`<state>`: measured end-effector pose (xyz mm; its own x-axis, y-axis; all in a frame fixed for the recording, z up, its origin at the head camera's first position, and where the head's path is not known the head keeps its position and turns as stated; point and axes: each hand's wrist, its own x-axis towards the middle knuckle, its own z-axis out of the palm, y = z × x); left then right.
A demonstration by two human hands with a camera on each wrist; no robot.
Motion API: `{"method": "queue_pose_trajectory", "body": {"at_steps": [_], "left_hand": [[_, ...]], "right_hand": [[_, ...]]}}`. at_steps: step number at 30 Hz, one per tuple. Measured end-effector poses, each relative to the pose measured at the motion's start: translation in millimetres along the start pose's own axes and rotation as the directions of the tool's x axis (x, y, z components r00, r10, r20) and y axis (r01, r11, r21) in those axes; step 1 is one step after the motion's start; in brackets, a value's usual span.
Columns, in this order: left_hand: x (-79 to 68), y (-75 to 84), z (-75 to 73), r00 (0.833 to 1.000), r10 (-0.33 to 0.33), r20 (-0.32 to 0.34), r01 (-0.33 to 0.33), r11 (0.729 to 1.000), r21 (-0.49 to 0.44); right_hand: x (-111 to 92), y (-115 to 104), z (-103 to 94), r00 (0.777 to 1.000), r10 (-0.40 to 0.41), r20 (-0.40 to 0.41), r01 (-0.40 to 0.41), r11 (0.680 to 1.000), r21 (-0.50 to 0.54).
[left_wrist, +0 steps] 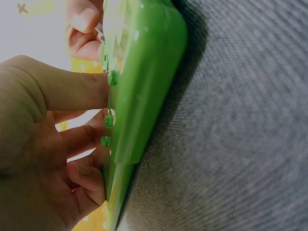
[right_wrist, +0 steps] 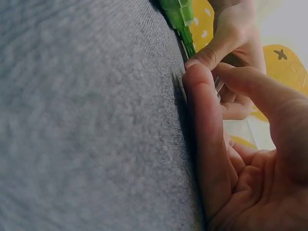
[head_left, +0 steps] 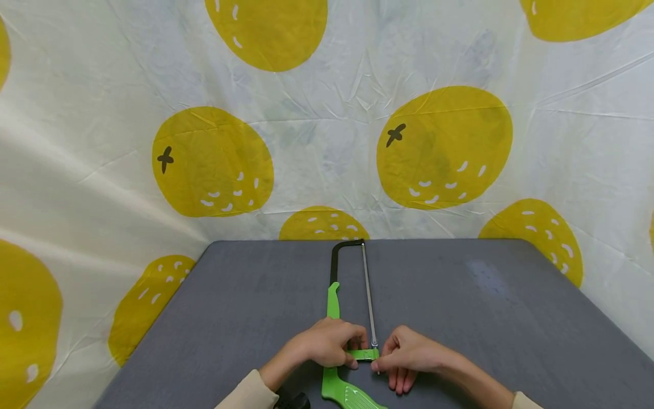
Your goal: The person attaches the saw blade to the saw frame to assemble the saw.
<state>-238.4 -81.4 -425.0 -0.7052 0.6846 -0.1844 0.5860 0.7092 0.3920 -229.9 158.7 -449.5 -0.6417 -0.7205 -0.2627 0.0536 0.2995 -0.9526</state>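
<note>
A hacksaw (head_left: 334,304) lies flat on the grey table, with a green handle (head_left: 344,391), a black bowed front frame (head_left: 334,264) and a thin silver blade (head_left: 368,292). My left hand (head_left: 332,342) grips the green frame, thumb and fingers about its short crosspiece (head_left: 364,355). At the outer end of that crosspiece, by the blade's near end, my right hand (head_left: 409,352) pinches a small metal part between thumb and forefinger. The fingertips mostly hide that part. In the left wrist view the left thumb (left_wrist: 77,91) presses on the green plastic (left_wrist: 149,82).
A dark object (head_left: 293,401), cut off by the bottom edge, lies near the left forearm. Behind the table (head_left: 245,301) hangs a white cloth (head_left: 322,153) printed with yellow fruit, which also runs along both sides.
</note>
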Motion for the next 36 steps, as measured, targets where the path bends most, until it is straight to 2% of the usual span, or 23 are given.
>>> {"method": "queue_pose_trajectory", "body": {"at_steps": [17,26,36], "left_hand": [[0.8,-1.3,0.3,1.0,0.003,-0.007,-0.003,1.0,0.002],[0.2,-0.5,-0.3,1.0,0.008,-0.005,-0.008,1.0,-0.01],[-0.2,-0.5,-0.4,1.0,0.006,-0.006,-0.006,1.0,-0.008]], "right_hand": [[0.0,-0.6,-5.6,0.998,-0.023,0.064,0.023,1.0,-0.002],[-2.0,-1.4,-8.6,0.992,-0.043,0.12,0.038,0.998,0.045],[-1.0,2.2,-10.0,0.99,-0.054,0.13,0.046,0.997,0.064]]}}
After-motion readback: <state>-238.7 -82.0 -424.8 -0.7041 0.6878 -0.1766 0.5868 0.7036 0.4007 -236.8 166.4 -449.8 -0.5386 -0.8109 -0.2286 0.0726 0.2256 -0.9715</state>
